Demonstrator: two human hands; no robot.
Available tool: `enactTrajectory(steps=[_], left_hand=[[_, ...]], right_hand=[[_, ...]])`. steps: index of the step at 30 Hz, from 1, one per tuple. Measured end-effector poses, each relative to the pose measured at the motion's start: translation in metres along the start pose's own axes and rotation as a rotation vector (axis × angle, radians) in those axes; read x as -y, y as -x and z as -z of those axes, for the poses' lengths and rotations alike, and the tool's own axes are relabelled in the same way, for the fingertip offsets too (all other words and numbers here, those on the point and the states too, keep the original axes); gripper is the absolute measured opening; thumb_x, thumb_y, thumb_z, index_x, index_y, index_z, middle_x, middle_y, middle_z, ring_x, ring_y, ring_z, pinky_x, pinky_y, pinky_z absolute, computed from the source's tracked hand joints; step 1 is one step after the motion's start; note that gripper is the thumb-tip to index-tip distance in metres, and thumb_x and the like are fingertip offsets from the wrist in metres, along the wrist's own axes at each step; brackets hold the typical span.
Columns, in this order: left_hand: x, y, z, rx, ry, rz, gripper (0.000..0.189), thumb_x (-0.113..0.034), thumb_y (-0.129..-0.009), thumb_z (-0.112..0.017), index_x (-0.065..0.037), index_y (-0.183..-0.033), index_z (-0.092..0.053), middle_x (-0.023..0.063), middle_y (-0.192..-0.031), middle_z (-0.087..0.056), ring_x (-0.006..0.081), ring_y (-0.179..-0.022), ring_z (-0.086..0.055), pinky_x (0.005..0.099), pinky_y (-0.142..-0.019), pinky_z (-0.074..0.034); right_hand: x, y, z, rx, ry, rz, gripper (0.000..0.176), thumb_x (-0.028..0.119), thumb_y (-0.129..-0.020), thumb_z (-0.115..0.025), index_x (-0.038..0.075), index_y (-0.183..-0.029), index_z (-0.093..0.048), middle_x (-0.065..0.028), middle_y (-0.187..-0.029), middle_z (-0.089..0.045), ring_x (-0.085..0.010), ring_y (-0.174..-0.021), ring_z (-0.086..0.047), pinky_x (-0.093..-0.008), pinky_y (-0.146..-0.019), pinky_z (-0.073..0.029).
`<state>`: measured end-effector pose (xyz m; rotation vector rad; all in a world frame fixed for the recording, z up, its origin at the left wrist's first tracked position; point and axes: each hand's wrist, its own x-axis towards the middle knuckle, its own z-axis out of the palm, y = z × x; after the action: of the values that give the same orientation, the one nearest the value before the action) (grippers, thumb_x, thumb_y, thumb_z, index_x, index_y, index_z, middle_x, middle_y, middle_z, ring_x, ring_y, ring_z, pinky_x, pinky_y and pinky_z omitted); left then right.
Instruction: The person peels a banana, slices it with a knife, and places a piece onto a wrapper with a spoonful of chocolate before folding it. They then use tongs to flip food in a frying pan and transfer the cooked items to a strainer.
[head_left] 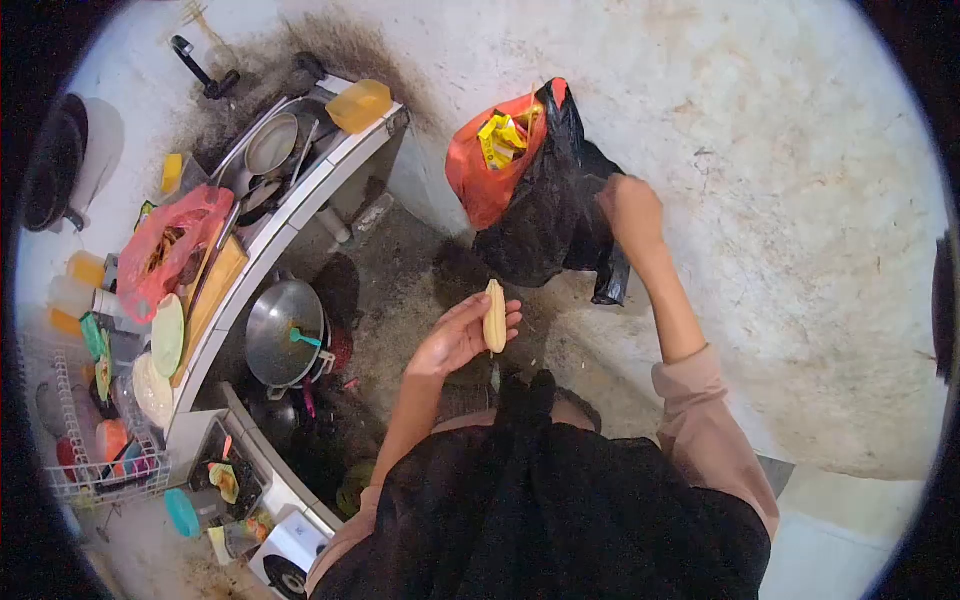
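Note:
A peeled banana [495, 318] lies across the fingers of my left hand [463, 335], held by the thumb in the middle of the view. Farther right, my right hand [632, 215] is closed at the edge of a black plastic bag [535, 235] that hangs by the wall. The fingers seem to grip the bag's edge, though their tips are partly hidden. Beside the black bag hangs a red plastic bag [475, 170] with yellow wrappers [500, 140] in it.
On the left a tiled counter [290, 235] holds a pink bag [175, 250], a green plate [168, 335] and a wooden board [215, 300]. Below it sits a large wok [284, 330] with a turquoise spoon. A stove [295, 550] stands at the lower left.

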<state>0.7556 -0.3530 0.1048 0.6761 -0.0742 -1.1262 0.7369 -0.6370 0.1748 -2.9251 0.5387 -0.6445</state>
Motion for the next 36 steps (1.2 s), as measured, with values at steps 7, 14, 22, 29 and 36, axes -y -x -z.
enactTrajectory(steps=[7,14,22,29,36], left_hand=[[0.005,-0.016,0.010,-0.119,-0.039,-0.064,0.025,-0.019,-0.090,-0.050,0.000,-0.107,-0.045,0.0139,-0.102,-0.056,0.0232,-0.094,-0.059,0.0379,-0.078,-0.053],[0.006,-0.027,0.002,-0.200,-0.087,-0.127,0.028,-0.028,-0.086,-0.057,-0.004,-0.097,-0.047,0.0077,-0.091,-0.059,0.0176,-0.082,-0.061,0.0329,-0.072,-0.055],[0.009,-0.036,0.006,-0.250,-0.045,-0.175,0.028,-0.033,-0.087,-0.055,-0.006,-0.093,-0.048,0.0055,-0.088,-0.056,0.0158,-0.082,-0.059,0.0323,-0.073,-0.053],[-0.001,-0.022,0.001,-0.352,-0.067,-0.208,0.033,-0.037,-0.093,-0.040,-0.005,-0.096,-0.048,0.0103,-0.094,-0.057,0.0192,-0.090,-0.058,0.0355,-0.081,-0.050],[-0.020,0.005,0.029,-0.363,-0.227,-0.229,0.052,-0.048,-0.094,-0.025,-0.001,-0.113,-0.036,0.0133,-0.105,-0.052,0.0246,-0.100,-0.054,0.0397,-0.085,-0.048]], right_hand=[[-0.028,0.018,-0.059,0.173,0.096,0.099,0.006,0.002,-0.071,-0.054,0.000,-0.073,-0.059,-0.0199,-0.078,-0.060,-0.0374,-0.071,-0.060,-0.0430,-0.065,-0.049],[0.018,0.052,0.011,0.182,-0.579,-0.040,0.017,0.008,-0.073,-0.064,0.001,-0.089,-0.062,-0.0162,-0.077,-0.063,-0.0272,-0.065,-0.061,-0.0344,-0.061,-0.049],[0.088,0.109,0.005,0.089,-0.807,0.195,0.026,0.014,-0.072,-0.070,0.005,-0.095,-0.063,-0.0075,-0.086,-0.060,-0.0193,-0.073,-0.060,-0.0291,-0.064,-0.049],[0.093,0.109,-0.026,0.078,-0.689,0.313,0.020,0.010,-0.073,-0.066,0.009,-0.094,-0.063,-0.0056,-0.084,-0.059,-0.0216,-0.074,-0.060,-0.0300,-0.061,-0.049],[0.128,0.088,-0.047,0.194,-0.870,0.398,0.013,0.003,-0.074,-0.064,0.003,-0.087,-0.063,-0.0078,-0.084,-0.060,-0.0208,-0.076,-0.060,-0.0277,-0.065,-0.048]])
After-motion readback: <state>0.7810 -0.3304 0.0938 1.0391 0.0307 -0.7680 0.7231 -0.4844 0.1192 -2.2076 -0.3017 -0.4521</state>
